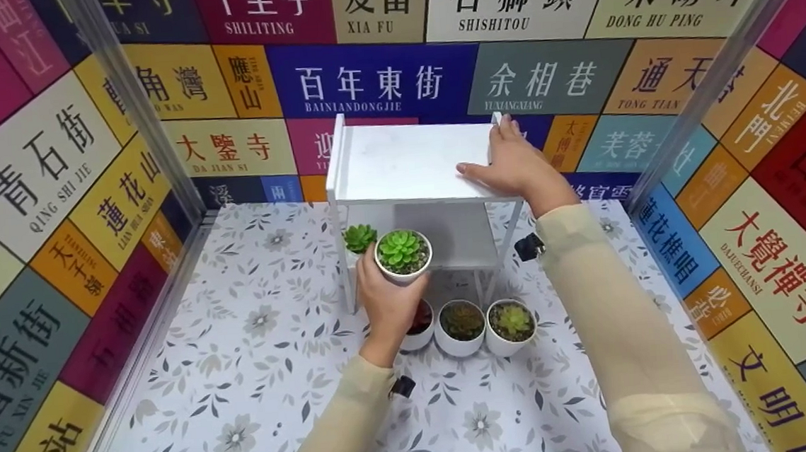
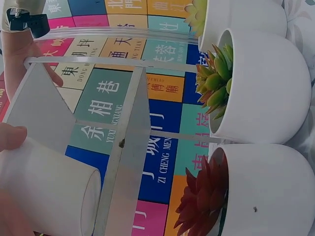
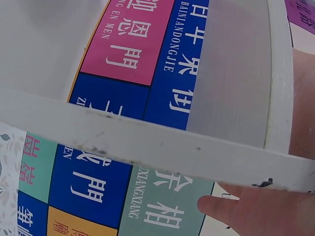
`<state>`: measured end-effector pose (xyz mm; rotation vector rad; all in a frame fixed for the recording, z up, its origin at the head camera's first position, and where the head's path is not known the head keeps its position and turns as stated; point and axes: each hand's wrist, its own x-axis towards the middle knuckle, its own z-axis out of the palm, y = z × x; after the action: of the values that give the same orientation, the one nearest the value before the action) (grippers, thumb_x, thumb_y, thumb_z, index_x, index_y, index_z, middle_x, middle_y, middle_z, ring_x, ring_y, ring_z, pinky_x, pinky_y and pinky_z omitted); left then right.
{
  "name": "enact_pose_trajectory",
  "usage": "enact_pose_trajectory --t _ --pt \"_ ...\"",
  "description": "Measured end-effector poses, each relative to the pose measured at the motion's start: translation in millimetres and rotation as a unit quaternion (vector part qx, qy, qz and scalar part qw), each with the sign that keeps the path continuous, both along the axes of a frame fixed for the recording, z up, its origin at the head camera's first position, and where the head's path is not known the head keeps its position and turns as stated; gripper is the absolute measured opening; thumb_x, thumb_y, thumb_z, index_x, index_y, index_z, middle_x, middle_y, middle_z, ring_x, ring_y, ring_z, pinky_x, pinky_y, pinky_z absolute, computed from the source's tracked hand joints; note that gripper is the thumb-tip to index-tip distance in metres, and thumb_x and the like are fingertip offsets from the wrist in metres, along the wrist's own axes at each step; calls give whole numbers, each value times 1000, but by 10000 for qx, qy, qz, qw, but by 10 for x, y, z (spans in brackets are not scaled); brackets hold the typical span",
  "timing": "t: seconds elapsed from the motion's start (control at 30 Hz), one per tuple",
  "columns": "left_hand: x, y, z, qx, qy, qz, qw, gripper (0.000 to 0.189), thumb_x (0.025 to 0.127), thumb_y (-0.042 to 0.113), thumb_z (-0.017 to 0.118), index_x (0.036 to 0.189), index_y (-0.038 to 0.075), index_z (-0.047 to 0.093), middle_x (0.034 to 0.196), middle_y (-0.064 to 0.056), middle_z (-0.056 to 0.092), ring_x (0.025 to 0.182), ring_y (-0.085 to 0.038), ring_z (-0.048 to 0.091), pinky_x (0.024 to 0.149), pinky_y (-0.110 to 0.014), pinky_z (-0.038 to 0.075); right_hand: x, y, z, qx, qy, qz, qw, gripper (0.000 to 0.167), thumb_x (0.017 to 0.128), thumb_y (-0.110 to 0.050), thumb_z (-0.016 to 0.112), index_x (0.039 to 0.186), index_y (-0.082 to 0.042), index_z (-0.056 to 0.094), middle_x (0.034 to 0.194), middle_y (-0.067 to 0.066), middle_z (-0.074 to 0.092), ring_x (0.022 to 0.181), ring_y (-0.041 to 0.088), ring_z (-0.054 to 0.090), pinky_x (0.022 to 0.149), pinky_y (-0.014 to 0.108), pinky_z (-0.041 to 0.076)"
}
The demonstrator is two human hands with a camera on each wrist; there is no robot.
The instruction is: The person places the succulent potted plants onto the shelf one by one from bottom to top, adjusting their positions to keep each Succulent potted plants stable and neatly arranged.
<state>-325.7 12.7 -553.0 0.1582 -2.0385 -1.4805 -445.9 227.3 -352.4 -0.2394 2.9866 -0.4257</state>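
My left hand (image 1: 389,305) grips a white pot with a green succulent (image 1: 403,253), holding it at the front of a small white two-tier shelf (image 1: 409,158). In the left wrist view, the pot's base is close to the lower tier (image 2: 123,142); whether they touch I cannot tell. Another green succulent (image 1: 360,238) stands at the lower tier's left end, its pot mostly behind my hand. My right hand (image 1: 518,168) holds the top tier's right edge, thumb over the top board, fingers along the raised side rail.
Before the shelf, three white pots stand in a row: a dark red succulent (image 1: 420,320) partly behind my left hand, a brownish-green one (image 1: 461,321) and a yellow-green one (image 1: 511,323). A floral cloth (image 1: 229,380) covers the table, with lettered panels (image 1: 371,79) around it.
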Motion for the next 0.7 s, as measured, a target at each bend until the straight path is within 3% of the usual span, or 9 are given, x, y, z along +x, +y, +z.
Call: enact_pose_trajectory --t 0.7 --pt "-51 -32 4 -500 116 -140 9986 117 63 30 104 156 -5 43 146 -25 54 135 -41 56 118 -54 47 1 -2 -13 -75 -43 -74 9999 117 96 -78 48 168 0 0 175 15 -21 166 36 -13 134 55 -1"
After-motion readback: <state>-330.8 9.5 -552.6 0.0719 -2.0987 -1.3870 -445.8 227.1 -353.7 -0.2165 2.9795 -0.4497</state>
